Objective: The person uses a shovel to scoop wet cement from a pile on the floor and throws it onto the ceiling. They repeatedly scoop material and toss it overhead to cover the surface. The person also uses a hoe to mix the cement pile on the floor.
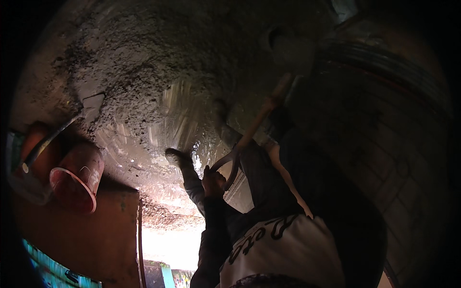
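The shovel (259, 117) is the thing being worked here: a long pale wooden shaft running up and right from a D-shaped grip near the middle of the frame, its blade end (288, 53) sunk in shadow against the wet grey mortar (163, 120), so the blade's shape is hard to make out. That mortar pile spreads over most of the upper left, smeared smooth and shiny in the centre, crumbly and dark round the edges. One hand (212, 180) is clenched round the D-grip, dark sleeve running down to the bottom edge; honestly can't tell whether it's the left or the right one, and the other hand isn't something I can pick out in the murk at all. A dark boot (175, 156) sits just left of the grip, planted in the wet mix. Off to the left there's a reddish bucket (77, 180) lying tilted, with a trowel (86, 108) resting at the mortar's edge above it. The whole right side is near-black, only faint curved lines showing.
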